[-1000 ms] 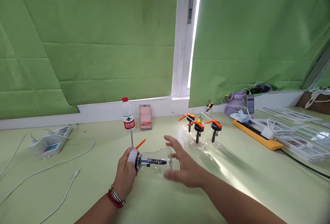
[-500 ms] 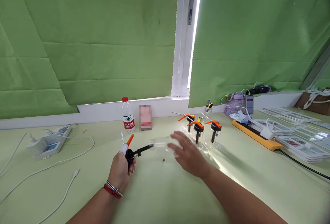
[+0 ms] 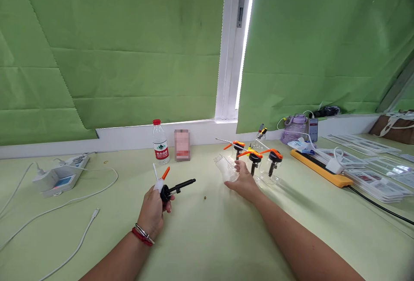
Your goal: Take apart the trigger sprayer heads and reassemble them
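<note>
My left hand [image 3: 154,209] is closed around a black spray pump head [image 3: 165,194]. Its orange lever [image 3: 166,173] and a clear tube point up, and its black stem sticks out to the right. My right hand [image 3: 242,181] grips a clear bottle [image 3: 225,166], tilted with its open mouth toward the upper left. Just beyond that hand stand three clear bottles fitted with black and orange spray heads [image 3: 255,156]. A tiny brownish bit [image 3: 205,197] lies on the table between my hands.
Behind stand a red-capped water bottle [image 3: 161,145] and a blurred pink card [image 3: 182,145]. White cables and a power strip [image 3: 66,177] lie left. To the right are an orange power strip [image 3: 320,168], a purple bottle [image 3: 294,129] and stacked printed sheets [image 3: 378,181].
The clear bottle has come off the pump stem and moved right and back with my right hand, tilting upward. My left hand stays nearly in place with the pump head.
</note>
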`<action>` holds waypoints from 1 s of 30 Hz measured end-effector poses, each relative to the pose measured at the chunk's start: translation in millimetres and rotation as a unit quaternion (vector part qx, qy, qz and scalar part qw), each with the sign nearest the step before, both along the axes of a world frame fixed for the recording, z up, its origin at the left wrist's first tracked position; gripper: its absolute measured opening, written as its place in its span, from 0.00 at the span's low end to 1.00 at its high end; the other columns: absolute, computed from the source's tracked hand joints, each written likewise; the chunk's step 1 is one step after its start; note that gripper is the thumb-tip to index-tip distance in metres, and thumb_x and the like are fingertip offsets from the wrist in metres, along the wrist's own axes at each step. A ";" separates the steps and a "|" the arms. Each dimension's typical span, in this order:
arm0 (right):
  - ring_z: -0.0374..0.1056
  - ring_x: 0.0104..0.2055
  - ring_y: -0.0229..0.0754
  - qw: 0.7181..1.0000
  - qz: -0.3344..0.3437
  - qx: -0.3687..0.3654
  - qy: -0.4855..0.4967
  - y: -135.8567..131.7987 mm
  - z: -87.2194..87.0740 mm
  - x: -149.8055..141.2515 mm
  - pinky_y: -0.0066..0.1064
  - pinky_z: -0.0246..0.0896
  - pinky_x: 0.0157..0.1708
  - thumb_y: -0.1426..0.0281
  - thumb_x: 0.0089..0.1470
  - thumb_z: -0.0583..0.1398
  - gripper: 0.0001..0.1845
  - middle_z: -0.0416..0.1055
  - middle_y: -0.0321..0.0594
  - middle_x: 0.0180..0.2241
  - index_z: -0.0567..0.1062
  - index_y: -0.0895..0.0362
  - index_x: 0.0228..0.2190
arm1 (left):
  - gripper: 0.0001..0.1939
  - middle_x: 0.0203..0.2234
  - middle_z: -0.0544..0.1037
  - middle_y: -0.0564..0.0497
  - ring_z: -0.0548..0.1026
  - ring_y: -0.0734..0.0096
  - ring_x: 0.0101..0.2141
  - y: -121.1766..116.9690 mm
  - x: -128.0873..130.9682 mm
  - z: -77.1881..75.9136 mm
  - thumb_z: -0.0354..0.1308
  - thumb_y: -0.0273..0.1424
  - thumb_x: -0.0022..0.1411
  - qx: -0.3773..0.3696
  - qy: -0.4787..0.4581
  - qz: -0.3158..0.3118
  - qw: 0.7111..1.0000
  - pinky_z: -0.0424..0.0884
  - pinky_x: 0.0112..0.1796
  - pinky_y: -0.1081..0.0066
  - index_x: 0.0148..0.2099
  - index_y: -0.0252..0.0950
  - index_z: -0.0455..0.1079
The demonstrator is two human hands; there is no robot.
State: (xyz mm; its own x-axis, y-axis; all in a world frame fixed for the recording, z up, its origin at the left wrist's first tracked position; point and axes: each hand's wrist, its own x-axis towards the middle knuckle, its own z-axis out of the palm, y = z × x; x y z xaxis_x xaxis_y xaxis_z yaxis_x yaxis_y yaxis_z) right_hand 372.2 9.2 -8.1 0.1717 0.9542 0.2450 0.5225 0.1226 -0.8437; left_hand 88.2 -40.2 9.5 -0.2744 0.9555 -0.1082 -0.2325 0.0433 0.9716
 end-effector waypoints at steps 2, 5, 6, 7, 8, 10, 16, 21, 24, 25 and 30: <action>0.59 0.55 0.50 1.000 -0.012 -0.008 -0.002 -0.3 3.3 7.6 0.39 0.58 0.48 0.66 0.32 0.66 0.46 0.62 0.46 0.50 0.56 0.52 0.53 | 0.11 0.15 0.70 0.54 0.63 0.77 0.11 0.0 1.3 0.5 0.53 0.38 0.51 0.005 0.010 -0.004 1.000 0.58 0.14 0.75 0.26 0.36 0.60; 0.60 0.54 0.51 0.999 -0.020 -0.030 0.024 1.5 2.5 16.3 0.39 0.60 0.47 0.64 0.33 0.66 0.42 0.62 0.48 0.51 0.60 0.54 0.52 | 0.12 0.15 0.66 0.56 0.66 0.75 0.14 -1.0 2.8 1.0 0.55 0.39 0.50 0.020 0.023 -0.011 0.999 0.58 0.14 0.76 0.24 0.36 0.60; 0.61 0.54 0.51 0.999 -0.016 -0.038 0.035 2.5 1.3 18.2 0.39 0.61 0.46 0.63 0.35 0.66 0.39 0.63 0.49 0.50 0.61 0.55 0.50 | 0.12 0.15 0.65 0.57 0.66 0.75 0.15 -1.5 3.1 1.1 0.55 0.39 0.50 0.026 0.029 -0.018 0.999 0.58 0.13 0.76 0.24 0.36 0.60; 0.62 0.53 0.50 0.998 -0.010 -0.044 0.043 3.4 0.0 19.7 0.38 0.62 0.45 0.62 0.36 0.66 0.37 0.64 0.50 0.49 0.62 0.56 0.49 | 0.13 0.15 0.64 0.57 0.65 0.76 0.15 -1.9 3.2 1.0 0.54 0.39 0.51 0.030 0.036 -0.025 0.999 0.57 0.13 0.76 0.23 0.36 0.60; 0.63 0.52 0.49 0.998 -0.003 -0.048 0.047 4.3 -1.2 20.9 0.37 0.63 0.44 0.61 0.38 0.66 0.35 0.66 0.50 0.48 0.63 0.56 0.48 | 0.14 0.15 0.65 0.56 0.65 0.76 0.15 -2.3 3.1 0.9 0.54 0.40 0.52 0.033 0.042 -0.031 0.998 0.57 0.13 0.76 0.23 0.36 0.60; 0.65 0.51 0.49 0.998 0.004 -0.053 0.046 5.5 -2.9 23.1 0.36 0.64 0.43 0.61 0.37 0.66 0.35 0.68 0.50 0.46 0.63 0.57 0.47 | 0.15 0.16 0.65 0.56 0.65 0.76 0.15 -2.6 2.7 0.6 0.53 0.41 0.53 0.034 0.055 -0.039 0.997 0.58 0.14 0.76 0.23 0.35 0.61; 0.62 0.53 0.53 0.998 -0.009 -0.066 0.009 6.4 -6.7 28.1 0.39 0.61 0.45 0.71 0.28 0.68 0.47 0.64 0.52 0.51 0.59 0.56 0.52 | 0.17 0.14 0.65 0.56 0.63 0.76 0.15 -2.5 2.5 0.7 0.53 0.42 0.54 0.031 0.068 -0.048 0.996 0.59 0.15 0.75 0.22 0.36 0.60; 0.63 0.52 0.53 0.999 -0.020 -0.048 -0.010 5.0 -10.0 24.4 0.39 0.62 0.44 0.72 0.28 0.67 0.60 0.62 0.52 0.52 0.43 0.56 0.60 | 0.16 0.15 0.66 0.56 0.62 0.78 0.15 -4.0 2.0 1.3 0.52 0.41 0.56 0.041 0.077 -0.056 0.995 0.60 0.16 0.75 0.24 0.35 0.61; 0.61 0.52 0.54 0.999 -0.038 -0.021 -0.022 2.8 -8.3 20.9 0.41 0.62 0.44 0.71 0.28 0.67 0.63 0.57 0.52 0.54 0.39 0.54 0.61 | 0.16 0.16 0.66 0.56 0.62 0.77 0.14 -3.8 1.2 0.6 0.52 0.42 0.56 0.043 0.078 -0.049 0.995 0.60 0.16 0.75 0.26 0.35 0.63; 0.60 0.52 0.55 0.998 -0.048 -0.009 -0.027 1.8 -6.8 19.6 0.42 0.62 0.44 0.70 0.29 0.67 0.62 0.56 0.52 0.54 0.39 0.54 0.61 | 0.15 0.16 0.66 0.56 0.62 0.77 0.14 -3.7 1.1 0.3 0.51 0.42 0.56 0.041 0.078 -0.046 0.995 0.60 0.16 0.75 0.26 0.34 0.63; 0.50 0.57 0.63 0.978 -0.146 0.121 -0.090 -10.6 7.8 5.2 0.54 0.52 0.52 0.67 0.34 0.65 0.53 0.53 0.55 0.54 0.47 0.57 0.59 | 0.11 0.18 0.67 0.56 0.63 0.77 0.14 -4.5 2.4 0.9 0.51 0.38 0.55 0.047 0.083 -0.031 0.995 0.60 0.14 0.75 0.28 0.35 0.63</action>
State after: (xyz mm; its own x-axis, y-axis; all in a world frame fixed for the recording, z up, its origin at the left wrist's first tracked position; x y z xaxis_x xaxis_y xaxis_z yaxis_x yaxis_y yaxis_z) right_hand 377.3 -1.3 -0.3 0.3621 0.7816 0.5079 0.7018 0.1301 -0.7004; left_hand 90.7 -44.7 10.3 -0.2205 0.9751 0.0241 -0.0681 -0.0401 0.9969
